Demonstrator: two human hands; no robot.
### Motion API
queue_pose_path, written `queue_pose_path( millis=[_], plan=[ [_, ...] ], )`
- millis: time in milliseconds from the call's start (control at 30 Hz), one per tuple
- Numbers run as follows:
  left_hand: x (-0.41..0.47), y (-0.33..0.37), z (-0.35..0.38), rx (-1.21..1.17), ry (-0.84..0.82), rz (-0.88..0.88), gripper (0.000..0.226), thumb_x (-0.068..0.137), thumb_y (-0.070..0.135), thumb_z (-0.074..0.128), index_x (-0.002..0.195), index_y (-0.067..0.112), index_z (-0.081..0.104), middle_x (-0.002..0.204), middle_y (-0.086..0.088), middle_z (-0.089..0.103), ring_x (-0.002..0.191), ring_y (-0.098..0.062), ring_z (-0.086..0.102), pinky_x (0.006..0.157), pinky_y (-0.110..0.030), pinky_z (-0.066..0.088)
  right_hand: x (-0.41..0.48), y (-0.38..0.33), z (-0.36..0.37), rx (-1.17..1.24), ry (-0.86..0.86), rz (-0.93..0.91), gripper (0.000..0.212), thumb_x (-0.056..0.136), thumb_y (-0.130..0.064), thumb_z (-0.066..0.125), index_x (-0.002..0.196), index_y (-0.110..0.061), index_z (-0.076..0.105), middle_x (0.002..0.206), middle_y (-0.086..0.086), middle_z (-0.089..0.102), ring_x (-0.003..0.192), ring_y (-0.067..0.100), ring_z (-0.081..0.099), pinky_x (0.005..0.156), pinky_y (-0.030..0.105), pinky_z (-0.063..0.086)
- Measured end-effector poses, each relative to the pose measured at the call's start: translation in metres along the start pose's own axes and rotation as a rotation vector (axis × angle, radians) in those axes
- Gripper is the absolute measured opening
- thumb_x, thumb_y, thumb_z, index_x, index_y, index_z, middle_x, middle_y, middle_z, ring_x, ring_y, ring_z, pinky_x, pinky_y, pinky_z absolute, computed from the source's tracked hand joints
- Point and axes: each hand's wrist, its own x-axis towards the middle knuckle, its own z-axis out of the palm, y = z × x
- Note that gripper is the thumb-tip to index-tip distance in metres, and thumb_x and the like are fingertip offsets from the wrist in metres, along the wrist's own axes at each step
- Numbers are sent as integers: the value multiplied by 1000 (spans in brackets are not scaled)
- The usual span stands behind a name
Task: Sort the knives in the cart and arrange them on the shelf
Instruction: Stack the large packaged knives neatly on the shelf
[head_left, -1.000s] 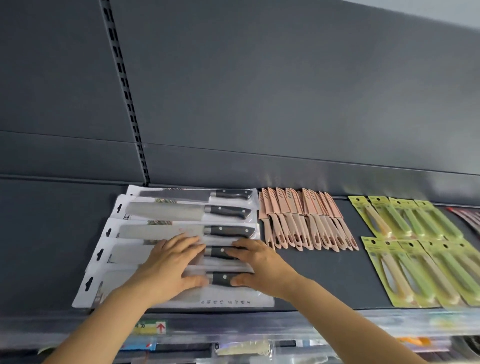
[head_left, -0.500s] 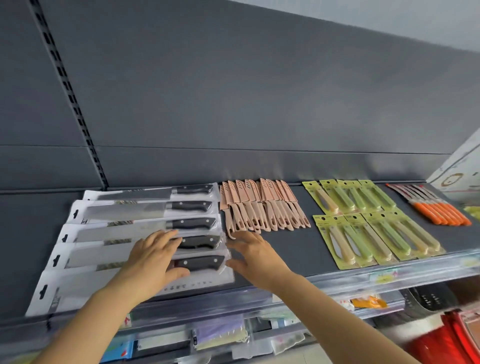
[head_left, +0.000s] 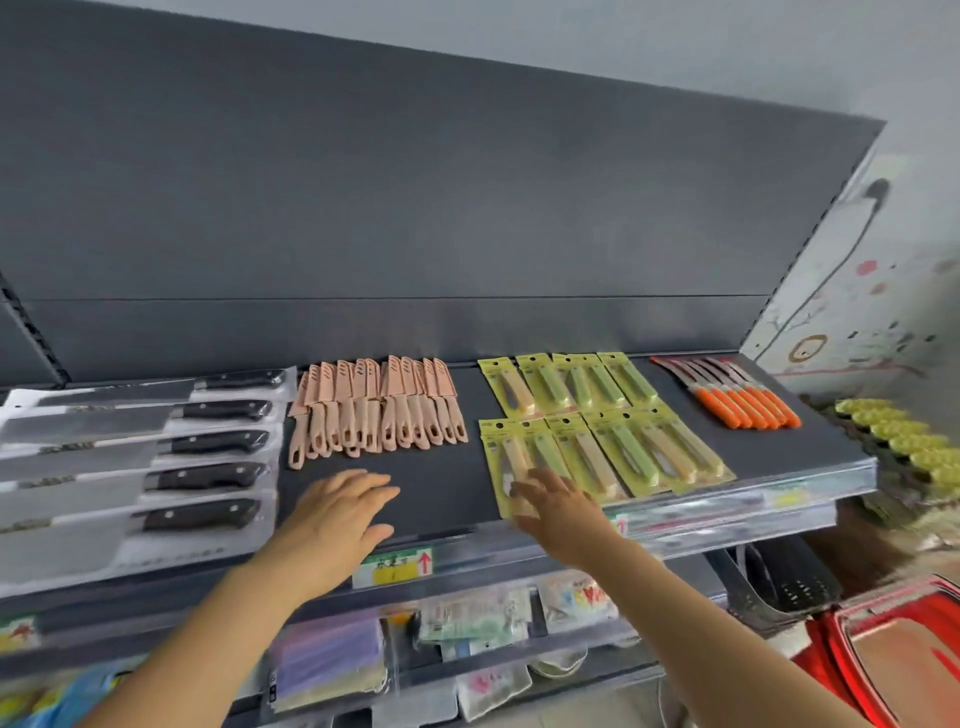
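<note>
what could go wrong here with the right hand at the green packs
The right hand is at the front-left green pack, lying near the shelf's front edge; a push might skew it or slide it off. The left hand, near the pink sheathed knives, could knock them askew.

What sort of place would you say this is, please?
Most likely a shop aisle: packaged cleavers, rows of green-carded knives on a dark shelf, and a price tag on its front edge.
</note>
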Motion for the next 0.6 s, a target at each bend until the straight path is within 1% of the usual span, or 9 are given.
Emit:
queue_pose_path(
  millis=[67,133,200,267,333,400,500,600],
  plan=[
    [12,34,5,-15,-6,9,51,99,42,33,147,29,22,154,12,18,141,-10,13,116,-30,11,-3,19,0,-25,-40,-73,52,97,-44,40,145,-34,25,152,0,23,141,24,20,113,44,27],
    [24,62,8,-32,0,16,50,99,40,33,147,29,23,153,12,19,141,-9,14,115,-29,12,-3,32,-3,21,-40,-119,55,96,-46,40,146,-32,23,153,0,22,141,24,19,113,43,25],
    [34,88,10,-59,7,18,49,99,40,34,147,29,24,153,12,20,140,-9,15,115,-29,13,-6,42,-7,97,-1,-147,59,95,-48,42,147,-30,23,154,-1,21,141,25,19,114,42,24],
    [44,109,10,-67,10,24,50,99,39,35,147,28,24,153,12,20,140,-9,15,115,-28,14,-10,61,-12,131,83,-139,59,95,-48,42,147,-28,25,154,0,22,140,25,19,113,41,22],
    [53,126,9,-82,-8,28,50,99,38,35,147,28,23,153,12,20,140,-9,16,115,-28,15,-13,87,-18,128,149,-82,57,96,-47,41,147,-26,26,153,1,23,140,25,20,114,41,22],
    [63,138,8,-103,-25,27,51,99,37,37,147,28,23,153,11,20,140,-10,17,115,-29,17,-15,118,-22,108,166,8,56,96,-47,39,146,-26,26,153,2,23,141,26,18,113,42,21],
    [81,151,6,-146,-55,19,53,99,37,38,148,28,21,155,10,13,142,-12,13,115,-31,16,-14,157,-23,64,137,134,56,96,-50,37,145,-28,27,154,2,19,142,27,14,113,46,20],
    [103,155,7,-187,-76,5,54,99,37,38,149,29,18,157,9,7,143,-15,8,116,-34,12,-9,178,-21,61,55,187,58,95,-54,35,146,-32,22,155,0,12,143,30,11,115,50,17]
  ],
)
